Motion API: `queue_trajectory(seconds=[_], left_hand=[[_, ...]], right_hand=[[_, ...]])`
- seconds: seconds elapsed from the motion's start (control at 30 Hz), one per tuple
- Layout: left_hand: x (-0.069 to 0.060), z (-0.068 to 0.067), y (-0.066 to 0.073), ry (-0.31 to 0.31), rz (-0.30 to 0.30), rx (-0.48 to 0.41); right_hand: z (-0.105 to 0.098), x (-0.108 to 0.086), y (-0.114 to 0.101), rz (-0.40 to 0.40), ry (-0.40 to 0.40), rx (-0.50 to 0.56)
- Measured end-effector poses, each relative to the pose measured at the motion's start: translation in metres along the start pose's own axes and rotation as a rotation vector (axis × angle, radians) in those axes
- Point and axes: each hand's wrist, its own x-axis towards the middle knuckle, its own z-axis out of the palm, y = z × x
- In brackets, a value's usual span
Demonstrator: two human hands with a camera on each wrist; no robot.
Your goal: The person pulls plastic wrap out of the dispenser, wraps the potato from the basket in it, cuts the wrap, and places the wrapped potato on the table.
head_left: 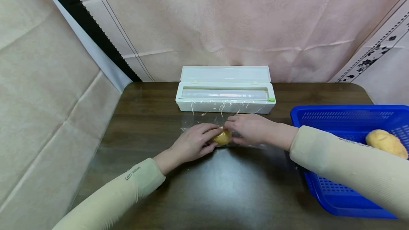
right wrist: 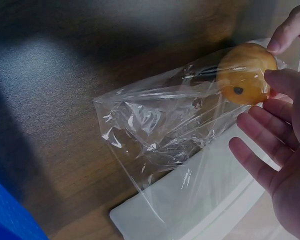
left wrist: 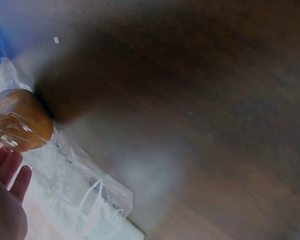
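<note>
A round yellow-brown piece of produce [head_left: 223,137] with a small dark spot lies under clear plastic wrap [right wrist: 150,132] on the table. My left hand [head_left: 195,140] holds it from the left, thumb in front and fingers behind. On the other side, my right hand [head_left: 250,129] touches the produce and wrap with its fingertips. In the right wrist view, the other fingers of that hand extend loosely below the produce. The wrap runs back to a white dispenser box [head_left: 227,107], whose lid stands up and whose roll shows inside.
A blue plastic basket [head_left: 338,207] stands at the right, partly under my right forearm. In it lies a yellowish lumpy item [head_left: 385,141] that looks like a potato. The dark wooden table [head_left: 143,105] meets a pale cloth [head_left: 223,27] at the back.
</note>
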Motion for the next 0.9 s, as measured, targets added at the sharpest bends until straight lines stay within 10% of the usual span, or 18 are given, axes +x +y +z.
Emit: queue_trajectory(seconds=[0.9], left_hand=[[-0.002, 0.010, -0.006, -0.027, -0.188, -0.185]], right_hand=[[0.017, 0.010, 0.012, 0.142, -0.041, 0.311]])
